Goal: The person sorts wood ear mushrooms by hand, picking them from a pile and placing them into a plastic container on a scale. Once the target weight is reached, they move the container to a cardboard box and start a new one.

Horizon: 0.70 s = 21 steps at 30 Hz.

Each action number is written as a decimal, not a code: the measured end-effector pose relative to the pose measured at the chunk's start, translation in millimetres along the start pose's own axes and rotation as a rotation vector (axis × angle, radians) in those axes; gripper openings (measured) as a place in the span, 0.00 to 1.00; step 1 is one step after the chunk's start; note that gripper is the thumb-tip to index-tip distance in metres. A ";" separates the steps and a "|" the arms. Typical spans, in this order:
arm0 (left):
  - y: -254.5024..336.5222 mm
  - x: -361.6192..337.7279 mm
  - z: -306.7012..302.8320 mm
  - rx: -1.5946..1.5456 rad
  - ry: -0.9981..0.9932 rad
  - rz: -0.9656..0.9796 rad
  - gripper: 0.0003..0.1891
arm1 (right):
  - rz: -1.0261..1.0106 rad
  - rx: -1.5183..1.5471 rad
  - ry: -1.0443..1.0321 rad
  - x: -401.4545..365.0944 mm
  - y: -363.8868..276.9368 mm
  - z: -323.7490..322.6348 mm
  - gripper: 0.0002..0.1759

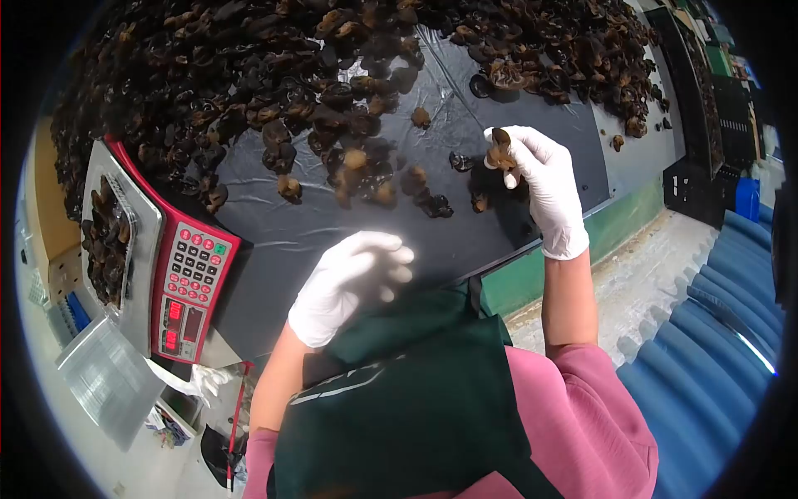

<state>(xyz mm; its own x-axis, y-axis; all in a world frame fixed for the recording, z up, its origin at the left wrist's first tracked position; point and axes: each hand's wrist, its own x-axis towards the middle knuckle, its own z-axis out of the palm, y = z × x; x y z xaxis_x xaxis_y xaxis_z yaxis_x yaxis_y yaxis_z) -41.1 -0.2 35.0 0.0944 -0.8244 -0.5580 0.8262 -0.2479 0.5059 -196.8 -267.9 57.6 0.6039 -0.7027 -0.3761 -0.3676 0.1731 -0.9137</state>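
My right hand (547, 179), in a white glove, is raised over the right side of the dark table covering. Between its thumb and fingers it pinches a small brown mushroom-like piece (499, 156). My left hand (345, 279), also gloved in white, hovers near the table's front edge. Its fingers are bent and apart, with nothing seen in them. Beyond it lie several loose dark brown pieces (357, 170), blurred in part. A large heap of the same pieces (224, 83) covers the far left of the table, and another heap (557, 50) lies at the far right.
A red digital scale (195, 274) with a lit display stands at the left, bearing a tray of dark pieces (106, 249). Clear plastic containers (112, 378) and a white glove (208, 381) are below it. Blue corrugated material (698, 349) lies at the right, near black crates (694, 191).
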 end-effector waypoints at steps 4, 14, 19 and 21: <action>-2.7 3.1 3.3 -0.056 0.021 -0.045 0.29 | -0.047 -0.008 -0.050 -21.0 -5.4 18.7 0.13; -0.7 -6.0 8.2 0.117 -0.017 -0.174 0.34 | -0.479 -0.493 0.119 -60.7 23.2 39.5 0.12; -3.3 -2.4 15.3 0.128 0.116 -0.069 0.28 | -0.515 -0.836 0.288 -39.4 28.6 -9.4 0.17; -7.5 2.8 2.9 -0.048 0.114 0.018 0.26 | -0.623 -1.073 0.283 -32.4 23.0 -1.1 0.17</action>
<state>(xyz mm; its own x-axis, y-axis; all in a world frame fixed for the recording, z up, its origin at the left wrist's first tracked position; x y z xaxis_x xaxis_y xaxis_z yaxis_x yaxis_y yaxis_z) -48.7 -2.1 31.5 0.1696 -0.7649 -0.6215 0.8492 -0.2065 0.4860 -225.6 -241.9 48.9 0.7573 -0.6085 0.2371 -0.5423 -0.7882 -0.2909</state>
